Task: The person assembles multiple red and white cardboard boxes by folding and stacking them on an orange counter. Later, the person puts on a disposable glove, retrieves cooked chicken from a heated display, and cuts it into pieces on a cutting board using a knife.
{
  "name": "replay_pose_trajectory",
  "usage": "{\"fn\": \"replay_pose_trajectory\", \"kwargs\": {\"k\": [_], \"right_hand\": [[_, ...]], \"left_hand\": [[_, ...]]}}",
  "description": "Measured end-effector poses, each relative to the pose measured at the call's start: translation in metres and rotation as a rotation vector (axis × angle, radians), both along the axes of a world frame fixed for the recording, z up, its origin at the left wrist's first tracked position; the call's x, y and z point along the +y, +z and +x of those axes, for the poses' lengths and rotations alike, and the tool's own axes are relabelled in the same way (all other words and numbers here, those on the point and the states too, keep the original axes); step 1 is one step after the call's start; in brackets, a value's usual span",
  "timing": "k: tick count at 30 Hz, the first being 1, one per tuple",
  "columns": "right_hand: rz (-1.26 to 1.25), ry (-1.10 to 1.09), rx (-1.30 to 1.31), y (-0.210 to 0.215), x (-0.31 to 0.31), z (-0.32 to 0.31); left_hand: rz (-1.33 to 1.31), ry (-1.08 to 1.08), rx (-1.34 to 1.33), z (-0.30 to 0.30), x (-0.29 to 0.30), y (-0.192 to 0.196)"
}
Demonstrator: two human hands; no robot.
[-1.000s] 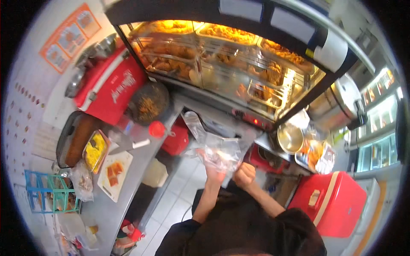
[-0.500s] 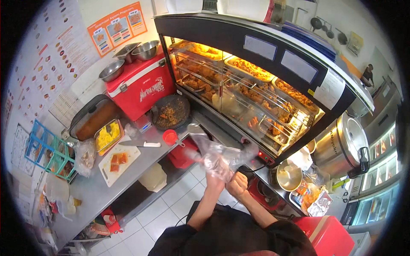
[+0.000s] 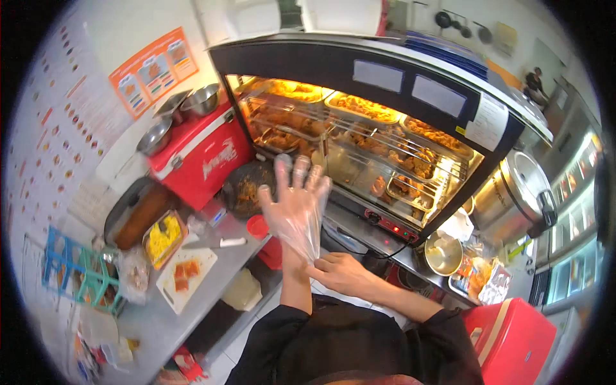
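My left hand [image 3: 295,205] is raised with its fingers spread inside a thin clear plastic glove [image 3: 301,228]. My right hand [image 3: 343,273] pinches the glove's cuff at the left wrist. Both hands hover in front of a heated glass display case [image 3: 359,138] holding trays of fried chicken [image 3: 417,163]. A dark round bowl of fried food [image 3: 247,186] stands just left of the gloved hand.
A red cooler [image 3: 199,154] with metal bowls on top stands at the left. On the steel counter [image 3: 147,321] lie a white cutting board [image 3: 186,276], a knife [image 3: 212,244], a tray of yellow food [image 3: 163,234] and a teal rack [image 3: 77,273]. Another red cooler [image 3: 510,337] sits at lower right, beside a steel urn [image 3: 513,192].
The crumpled glove held between both hands is now pulled over my left hand, whose fingers have spread. The view has shifted toward the display case.
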State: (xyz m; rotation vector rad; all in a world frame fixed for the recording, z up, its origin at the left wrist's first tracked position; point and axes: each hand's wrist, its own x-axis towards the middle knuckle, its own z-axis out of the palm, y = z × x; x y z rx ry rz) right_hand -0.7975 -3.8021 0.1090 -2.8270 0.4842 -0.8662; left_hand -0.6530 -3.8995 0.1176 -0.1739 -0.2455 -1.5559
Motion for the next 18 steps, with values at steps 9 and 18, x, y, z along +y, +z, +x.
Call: {"fn": "replay_pose_trajectory", "kwargs": {"k": [9, 18], "right_hand": [[-0.747, -1.056, 0.256, 0.304, -0.214, -0.159], [-0.21, -0.865, 0.471, 0.326, -0.277, -0.199]], "left_hand": [[-0.156, 0.844, -0.577, 0.052, -0.07, 0.035], [-0.176, 0.34, -0.417, 0.009, -0.038, 0.032]]}}
